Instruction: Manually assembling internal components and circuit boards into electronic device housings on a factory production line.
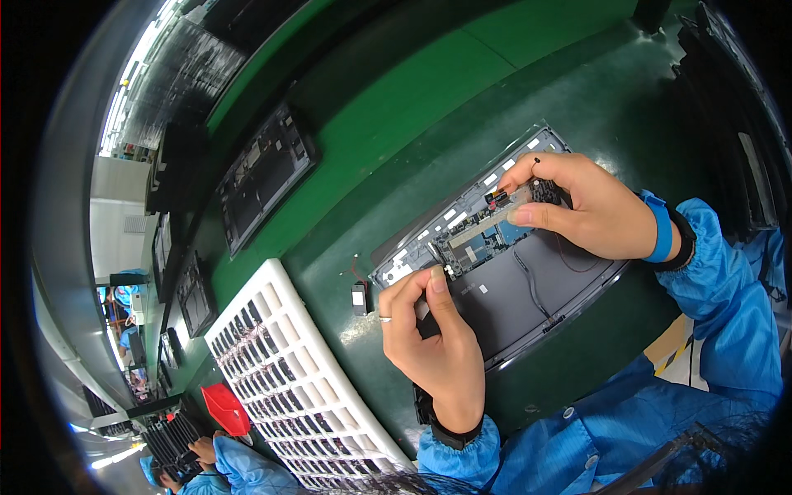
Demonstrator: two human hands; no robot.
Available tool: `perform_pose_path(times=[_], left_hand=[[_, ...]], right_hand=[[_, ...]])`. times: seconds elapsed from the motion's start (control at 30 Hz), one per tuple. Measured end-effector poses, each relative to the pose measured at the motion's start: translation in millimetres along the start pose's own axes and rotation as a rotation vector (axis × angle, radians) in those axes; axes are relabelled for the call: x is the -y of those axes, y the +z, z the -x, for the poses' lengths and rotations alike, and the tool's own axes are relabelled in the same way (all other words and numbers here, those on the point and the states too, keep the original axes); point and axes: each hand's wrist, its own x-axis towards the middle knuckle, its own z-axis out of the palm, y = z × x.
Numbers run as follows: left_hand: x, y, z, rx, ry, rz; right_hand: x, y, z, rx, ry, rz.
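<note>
With the right hand, in the head view, reaching over the far edge of an opened laptop base, with thumb and index finger set apart; seemingly touching a small black part with the index fingertip, but cannot tell whether gripping it. With the left hand, pinching thumb and index fingertips close together, just beside the left end of the circuit board; cannot tell whether holding anything between them.

Laptop base: laid aslant on the dark green desk, toward its near edge, with a dark curved cable running toward the base's near edge. Just off the base's left corner, a small black module with a white label and thin wires. Farther toward the desk's left end, a white compartment tray with rows of wired black modules. Past the tray's left edge, a red bin and a co-worker's hand at a black ridged rack. Past the desk's far edge, beside a brighter green strip, another opened laptop base.
</note>
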Motion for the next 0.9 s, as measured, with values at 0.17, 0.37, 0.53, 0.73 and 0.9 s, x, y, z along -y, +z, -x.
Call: perform_pose_path(times=[0.17, 0.37, 0.53, 0.73, 0.9], left_hand=[[2.9, 2.4, 0.3, -0.006, -0.010, 0.014], [1.3, 3.0, 0.3, 0.007, -0.045, 0.011], [1.3, 2.9, -0.4, 0.014, -0.051, -0.011], [2.6, 1.9, -1.4, 0.021, 0.004, -0.064], [3.9, -0.2, -5.1, 0.072, -0.022, 0.049]], right_hand=[[-2.2, -0.3, -1.5, 0.004, -0.002, 0.000], [-3.4, -0.9, -1.8, 0.002, -0.009, -0.020], [-5.6, -1.9, -2.2, 0.010, -0.005, -0.005], [-5.6, -3.1, -2.6, 0.017, 0.005, 0.000], [-8.3, 0.1, -3.1, -0.006, -0.020, 0.034]])
